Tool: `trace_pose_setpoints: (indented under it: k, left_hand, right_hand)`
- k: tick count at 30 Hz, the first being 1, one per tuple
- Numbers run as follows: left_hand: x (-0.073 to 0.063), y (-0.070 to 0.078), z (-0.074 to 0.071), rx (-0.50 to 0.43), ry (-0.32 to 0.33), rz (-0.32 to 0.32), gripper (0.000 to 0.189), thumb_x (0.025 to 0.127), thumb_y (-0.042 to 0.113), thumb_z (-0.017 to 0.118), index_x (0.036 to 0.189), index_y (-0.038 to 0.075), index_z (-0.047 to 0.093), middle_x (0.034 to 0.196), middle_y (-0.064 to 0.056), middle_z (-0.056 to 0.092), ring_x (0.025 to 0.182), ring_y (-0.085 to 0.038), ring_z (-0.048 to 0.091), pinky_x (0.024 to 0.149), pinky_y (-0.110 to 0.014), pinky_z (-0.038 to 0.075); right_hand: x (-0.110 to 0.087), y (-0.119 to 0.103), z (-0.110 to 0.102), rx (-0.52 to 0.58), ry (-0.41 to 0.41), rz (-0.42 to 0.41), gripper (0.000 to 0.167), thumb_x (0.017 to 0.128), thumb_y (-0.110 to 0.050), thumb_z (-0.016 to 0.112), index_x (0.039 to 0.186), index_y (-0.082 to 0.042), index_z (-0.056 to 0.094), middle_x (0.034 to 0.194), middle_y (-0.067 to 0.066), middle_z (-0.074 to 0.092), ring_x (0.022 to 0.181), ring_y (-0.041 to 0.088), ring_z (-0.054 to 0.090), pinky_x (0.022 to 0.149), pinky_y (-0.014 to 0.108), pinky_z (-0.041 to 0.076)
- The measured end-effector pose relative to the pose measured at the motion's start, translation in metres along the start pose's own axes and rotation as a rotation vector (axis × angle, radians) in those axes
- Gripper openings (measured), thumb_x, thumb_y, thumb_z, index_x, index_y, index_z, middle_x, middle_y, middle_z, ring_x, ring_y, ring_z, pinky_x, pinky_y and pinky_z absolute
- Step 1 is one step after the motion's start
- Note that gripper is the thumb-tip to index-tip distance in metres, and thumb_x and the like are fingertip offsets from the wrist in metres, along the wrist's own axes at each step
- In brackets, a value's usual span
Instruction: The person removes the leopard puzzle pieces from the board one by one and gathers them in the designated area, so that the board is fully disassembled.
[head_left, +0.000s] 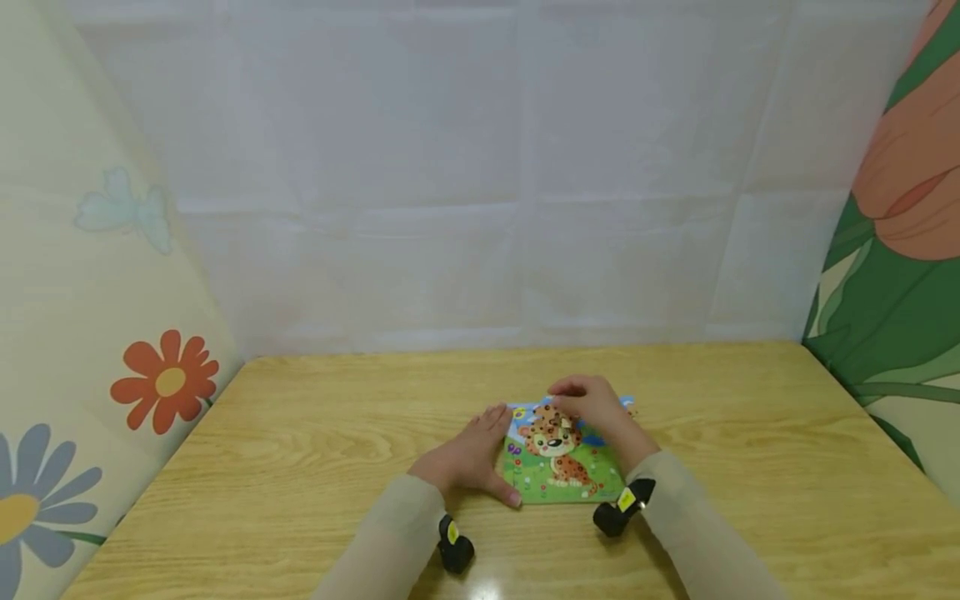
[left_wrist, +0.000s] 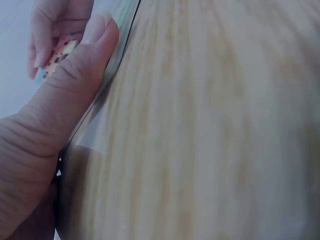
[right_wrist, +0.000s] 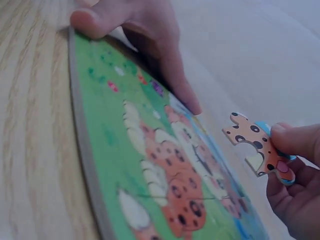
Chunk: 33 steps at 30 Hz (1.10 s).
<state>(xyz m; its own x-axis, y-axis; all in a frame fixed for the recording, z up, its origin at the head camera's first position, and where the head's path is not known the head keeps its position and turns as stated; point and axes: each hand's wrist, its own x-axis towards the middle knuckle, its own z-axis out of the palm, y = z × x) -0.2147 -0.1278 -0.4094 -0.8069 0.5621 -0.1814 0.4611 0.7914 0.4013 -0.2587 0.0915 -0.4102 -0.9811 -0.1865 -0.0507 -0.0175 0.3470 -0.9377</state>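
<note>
A jigsaw puzzle [head_left: 540, 479] with a spotted leopard cub on green grass lies on the table. My right hand [head_left: 596, 406] is over its top part, pinching a puzzle piece [right_wrist: 255, 142] between thumb and fingers. The piece is orange with black spots and a blue edge, raised above the board in the right wrist view. At the puzzle's left edge is my left hand [head_left: 472, 454], its fingers extended and its thumb [right_wrist: 86, 22] by the near left corner. My right hand and wrist hide part of the puzzle's upper right.
The wood-grain table [head_left: 300, 467] stretches out on both sides of the puzzle. A white cloth [head_left: 450, 208] hangs behind it. Flower-printed panels stand left [head_left: 60, 333] and right [head_left: 900, 317]. Black wrist cameras sit at both sleeves.
</note>
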Motion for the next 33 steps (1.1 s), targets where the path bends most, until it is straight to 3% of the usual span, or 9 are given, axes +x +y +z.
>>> trace_pose_setpoints:
  k: [10, 18, 22, 26, 33]
  left_hand:
    - [0.0, 0.0, 0.002, 0.003, -0.007, -0.005, 0.128, 0.057, 0.057, 0.08, 0.147, -0.002, 0.009, 0.154, -0.017, 0.005, 0.143, -0.029, 0.004, 0.116, -0.042, 0.007]
    - [0.0, 0.0, 0.001, 0.003, -0.007, -0.007, 0.128, 0.057, 0.055, 0.08, 0.147, -0.002, 0.009, 0.155, -0.017, 0.005, 0.143, -0.028, 0.004, 0.117, -0.041, 0.007]
    - [-0.001, 0.001, 0.001, -0.001, -0.008, -0.007, 0.128, 0.058, 0.055, 0.08, 0.147, -0.002, 0.009, 0.155, -0.017, 0.005, 0.143, -0.028, 0.004, 0.117, -0.041, 0.007]
    - [-0.001, 0.001, 0.001, -0.003, -0.006, -0.009, 0.128, 0.057, 0.055, 0.08, 0.147, -0.001, 0.009, 0.155, -0.017, 0.005, 0.143, -0.028, 0.004, 0.117, -0.041, 0.007]
    - [0.0, 0.0, 0.001, -0.002, -0.004, -0.004, 0.128, 0.058, 0.055, 0.08, 0.147, -0.002, 0.008, 0.155, -0.017, 0.004, 0.143, -0.029, 0.004, 0.116, -0.042, 0.007]
  right_hand:
    - [-0.009, -0.012, -0.018, 0.141, 0.003, -0.007, 0.024, 0.088, -0.007, 0.061, 0.108, 0.004, 0.061, 0.087, 0.003, 0.061, 0.076, 0.013, 0.055, 0.07, 0.026, 0.049]
    - [-0.016, -0.011, -0.035, 0.099, 0.026, -0.015, 0.027, 0.09, -0.014, 0.059, 0.112, 0.002, 0.06, 0.099, 0.007, 0.064, 0.086, 0.014, 0.058, 0.078, 0.028, 0.05]
    - [-0.02, -0.009, -0.045, 0.12, 0.026, 0.014, 0.028, 0.091, -0.018, 0.057, 0.113, -0.002, 0.059, 0.099, 0.006, 0.062, 0.084, 0.015, 0.056, 0.06, 0.025, 0.047]
    - [-0.022, -0.004, -0.055, 0.138, 0.045, 0.022, 0.028, 0.091, -0.017, 0.058, 0.113, 0.0, 0.059, 0.091, 0.002, 0.059, 0.079, 0.014, 0.053, 0.053, 0.026, 0.045]
    - [-0.023, 0.009, -0.073, 0.13, 0.105, -0.012, 0.031, 0.09, -0.012, 0.057, 0.114, 0.009, 0.056, 0.086, -0.007, 0.059, 0.078, 0.009, 0.053, 0.073, 0.023, 0.048]
